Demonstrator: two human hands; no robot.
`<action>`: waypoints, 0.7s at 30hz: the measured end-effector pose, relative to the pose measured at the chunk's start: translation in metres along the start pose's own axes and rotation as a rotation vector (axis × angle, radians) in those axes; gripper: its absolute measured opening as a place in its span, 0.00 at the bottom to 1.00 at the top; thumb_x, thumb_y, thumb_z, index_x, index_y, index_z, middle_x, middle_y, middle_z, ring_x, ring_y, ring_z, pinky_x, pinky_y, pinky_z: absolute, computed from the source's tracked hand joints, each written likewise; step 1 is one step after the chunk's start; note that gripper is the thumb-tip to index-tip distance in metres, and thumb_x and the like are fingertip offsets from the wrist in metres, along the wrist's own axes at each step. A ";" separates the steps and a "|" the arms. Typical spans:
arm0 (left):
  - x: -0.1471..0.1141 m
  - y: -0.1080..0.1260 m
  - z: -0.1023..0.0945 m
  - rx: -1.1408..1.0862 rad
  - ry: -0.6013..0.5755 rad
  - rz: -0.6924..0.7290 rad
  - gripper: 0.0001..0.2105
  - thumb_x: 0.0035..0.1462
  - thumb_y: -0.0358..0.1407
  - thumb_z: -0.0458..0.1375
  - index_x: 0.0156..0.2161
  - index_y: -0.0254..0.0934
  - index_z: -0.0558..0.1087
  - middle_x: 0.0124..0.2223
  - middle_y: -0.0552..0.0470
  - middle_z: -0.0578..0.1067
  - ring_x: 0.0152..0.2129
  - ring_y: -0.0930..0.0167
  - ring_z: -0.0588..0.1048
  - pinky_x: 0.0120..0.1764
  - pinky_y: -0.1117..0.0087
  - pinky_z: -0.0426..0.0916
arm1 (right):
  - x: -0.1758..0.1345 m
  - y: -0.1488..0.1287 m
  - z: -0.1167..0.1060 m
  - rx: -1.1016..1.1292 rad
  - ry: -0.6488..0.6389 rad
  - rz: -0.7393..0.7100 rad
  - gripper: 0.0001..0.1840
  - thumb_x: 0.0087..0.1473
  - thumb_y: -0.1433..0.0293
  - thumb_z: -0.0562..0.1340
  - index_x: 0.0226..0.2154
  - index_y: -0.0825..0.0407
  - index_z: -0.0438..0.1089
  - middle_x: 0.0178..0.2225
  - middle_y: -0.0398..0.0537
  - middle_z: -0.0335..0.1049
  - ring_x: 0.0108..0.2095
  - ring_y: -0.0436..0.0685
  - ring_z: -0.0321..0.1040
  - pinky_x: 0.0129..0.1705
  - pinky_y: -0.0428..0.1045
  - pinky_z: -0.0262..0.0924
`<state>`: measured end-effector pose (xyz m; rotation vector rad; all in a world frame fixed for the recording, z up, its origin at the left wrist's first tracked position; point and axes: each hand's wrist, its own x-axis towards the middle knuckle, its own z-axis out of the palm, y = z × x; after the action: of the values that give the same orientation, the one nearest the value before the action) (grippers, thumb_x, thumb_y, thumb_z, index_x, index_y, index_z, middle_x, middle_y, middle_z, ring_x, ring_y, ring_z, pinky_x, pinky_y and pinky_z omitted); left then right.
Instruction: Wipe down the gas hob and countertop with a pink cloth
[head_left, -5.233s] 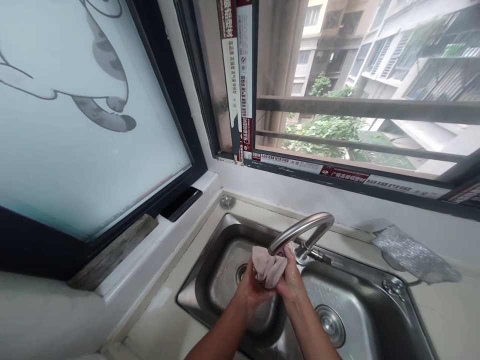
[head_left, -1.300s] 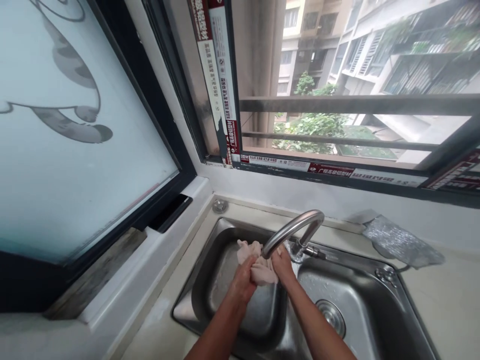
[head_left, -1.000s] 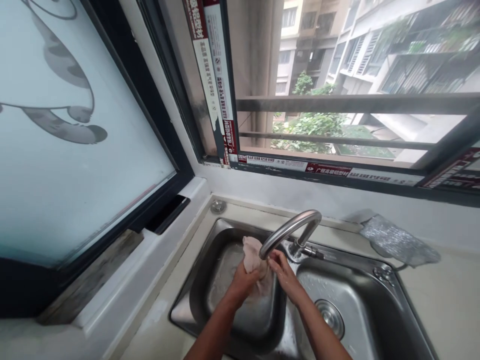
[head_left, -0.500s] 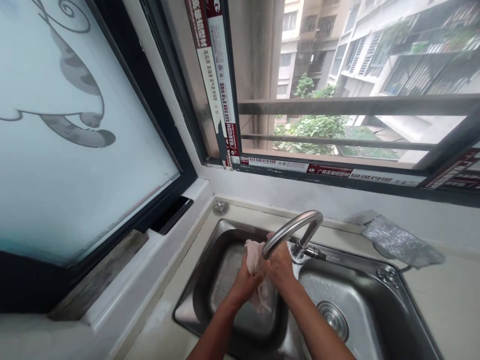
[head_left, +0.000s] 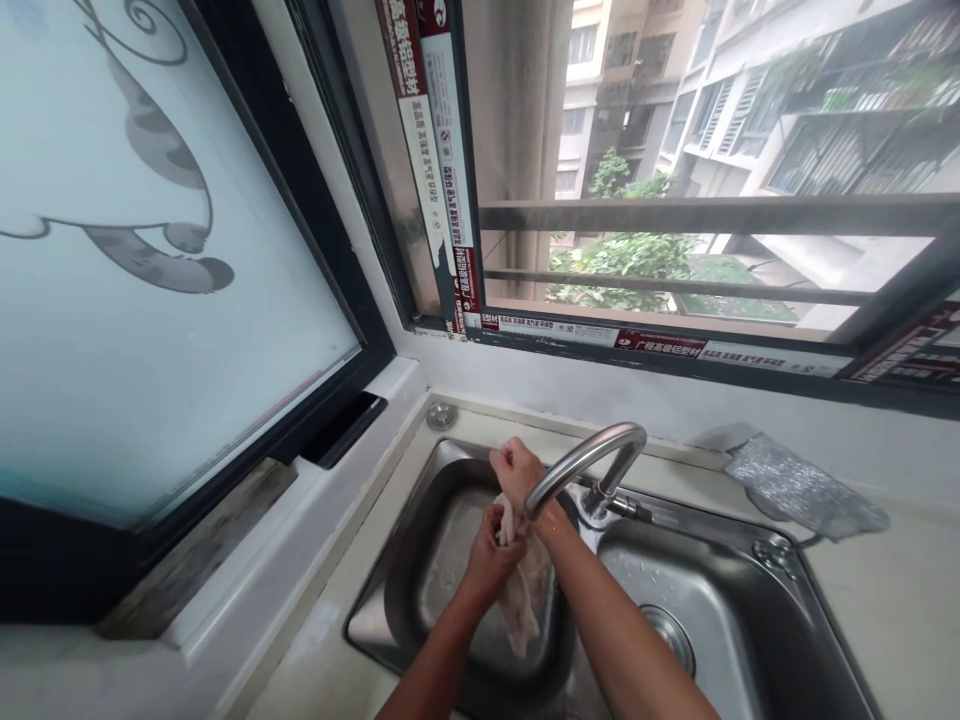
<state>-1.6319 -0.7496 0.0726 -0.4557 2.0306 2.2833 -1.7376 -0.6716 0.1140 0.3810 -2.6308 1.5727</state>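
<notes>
- We record our left hand (head_left: 493, 550) with its fingers closed around a pale pink cloth (head_left: 523, 612), gathered at the fist.
- Cloth: hangs below that hand, within the sink's left basin (head_left: 448, 560).
- Our right hand (head_left: 519, 472): fingers curled, raised past the faucet (head_left: 592, 455); we cannot tell whether it grips any cloth.
- Faucet spout end overlaps our right wrist in view.
</notes>
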 end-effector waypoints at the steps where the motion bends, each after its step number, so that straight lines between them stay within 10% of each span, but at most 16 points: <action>1: 0.000 0.001 -0.003 0.033 -0.020 0.041 0.15 0.45 0.33 0.66 0.41 0.39 0.73 0.38 0.52 0.77 0.37 0.65 0.74 0.43 0.67 0.68 | -0.005 0.003 -0.003 0.017 -0.034 0.006 0.14 0.61 0.57 0.56 0.29 0.47 0.63 0.22 0.37 0.61 0.24 0.52 0.59 0.30 0.47 0.51; 10: -0.001 -0.001 -0.026 0.157 -0.183 0.050 0.10 0.51 0.43 0.63 0.31 0.37 0.73 0.30 0.54 0.71 0.29 0.69 0.68 0.36 0.70 0.63 | -0.093 0.041 -0.057 0.142 -0.377 0.031 0.15 0.53 0.56 0.67 0.38 0.48 0.72 0.33 0.42 0.72 0.34 0.56 0.66 0.36 0.49 0.58; 14: 0.004 0.007 -0.020 0.178 -0.278 0.063 0.11 0.52 0.44 0.60 0.27 0.37 0.72 0.27 0.54 0.69 0.28 0.70 0.65 0.33 0.70 0.60 | -0.099 0.037 -0.067 0.242 -0.261 -0.003 0.18 0.58 0.53 0.64 0.26 0.49 0.68 0.29 0.42 0.66 0.31 0.54 0.62 0.34 0.48 0.55; 21: 0.012 0.020 -0.006 0.263 -0.407 0.103 0.01 0.43 0.32 0.60 0.24 0.38 0.72 0.28 0.55 0.71 0.29 0.69 0.68 0.33 0.72 0.61 | -0.091 0.034 -0.050 0.758 0.097 0.386 0.25 0.52 0.44 0.64 0.32 0.49 0.72 0.28 0.42 0.72 0.30 0.56 0.68 0.32 0.49 0.65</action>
<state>-1.6470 -0.7604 0.0885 0.1232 2.1262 1.9124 -1.6612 -0.5958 0.0933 -0.2032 -2.0135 2.5996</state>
